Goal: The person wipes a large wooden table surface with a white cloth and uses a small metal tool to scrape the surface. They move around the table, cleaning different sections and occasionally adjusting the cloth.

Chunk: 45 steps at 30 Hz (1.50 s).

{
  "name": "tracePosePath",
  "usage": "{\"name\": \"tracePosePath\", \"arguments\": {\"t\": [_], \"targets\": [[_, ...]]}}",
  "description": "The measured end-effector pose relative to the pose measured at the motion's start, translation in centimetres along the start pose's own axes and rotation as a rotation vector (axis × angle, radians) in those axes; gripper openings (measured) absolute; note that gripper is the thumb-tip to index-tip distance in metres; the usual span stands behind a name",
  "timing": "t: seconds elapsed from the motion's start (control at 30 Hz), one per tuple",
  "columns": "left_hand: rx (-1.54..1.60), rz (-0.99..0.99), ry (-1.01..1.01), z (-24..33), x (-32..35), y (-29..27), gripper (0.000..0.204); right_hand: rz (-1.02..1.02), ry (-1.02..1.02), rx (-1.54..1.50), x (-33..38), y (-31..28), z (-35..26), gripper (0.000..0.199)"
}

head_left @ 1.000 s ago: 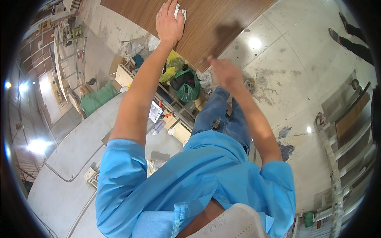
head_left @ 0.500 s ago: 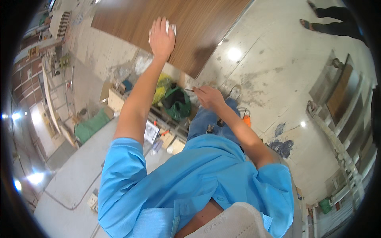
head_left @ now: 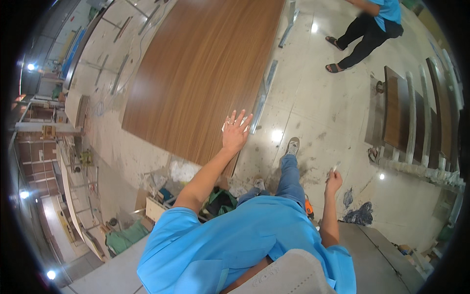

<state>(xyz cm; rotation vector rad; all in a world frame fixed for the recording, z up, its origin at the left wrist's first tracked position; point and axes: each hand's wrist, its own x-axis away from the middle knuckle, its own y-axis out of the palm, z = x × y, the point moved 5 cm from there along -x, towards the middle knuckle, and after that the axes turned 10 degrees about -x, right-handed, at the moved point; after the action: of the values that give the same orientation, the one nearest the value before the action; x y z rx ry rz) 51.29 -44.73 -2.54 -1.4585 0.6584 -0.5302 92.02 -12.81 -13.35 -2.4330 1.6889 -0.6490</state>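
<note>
Wood-grain panel (head_left: 200,73) fills the upper centre of the frame, the left hand (head_left: 236,132) spread flat on its lower edge over a white cloth (head_left: 225,126), while the right hand (head_left: 334,180) at lower right seems to pinch something small.

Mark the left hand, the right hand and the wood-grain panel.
left hand (head_left: 235,133), head view, back of the hand, flat on the panel.
right hand (head_left: 334,182), head view, knuckles.
wood-grain panel (head_left: 200,73), head view, middle of its brown face.
</note>
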Motion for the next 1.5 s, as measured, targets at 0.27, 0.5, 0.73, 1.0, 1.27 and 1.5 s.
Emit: {"name": "tracePosePath", "arguments": {"t": [0.27,0.5,0.73,1.0,1.27,1.5], "targets": [[-0.019,0.076,-0.125,0.0,-19.0,2.5,0.054,0.148,0.262,-0.107,-4.7,0.0,5.1,0.015],[-0.009,-0.015,-0.132,0.2,-28.4,3.1,0.054,0.141,0.195,-0.108,-17.9,1.1,-4.7,0.009],[-0.001,0.046,-0.099,0.3,-39.2,3.3,0.056,-0.13,0.008,-0.129,-31.1,13.8,-18.6,0.01],[0.078,0.082,-0.091,0.4,-56.8,4.7,0.05,-0.483,-0.21,0.063,-36.3,32.8,-30.1,0.012],[0.085,0.106,-0.072,0.9,-71.5,6.0,0.054,-0.591,-0.296,0.185,-41.9,40.6,-39.4,0.013],[0.068,0.079,-0.041,0.9,-64.2,5.3,0.062,-0.618,-0.693,0.193,-55.1,54.2,-49.2,0.021]]}}
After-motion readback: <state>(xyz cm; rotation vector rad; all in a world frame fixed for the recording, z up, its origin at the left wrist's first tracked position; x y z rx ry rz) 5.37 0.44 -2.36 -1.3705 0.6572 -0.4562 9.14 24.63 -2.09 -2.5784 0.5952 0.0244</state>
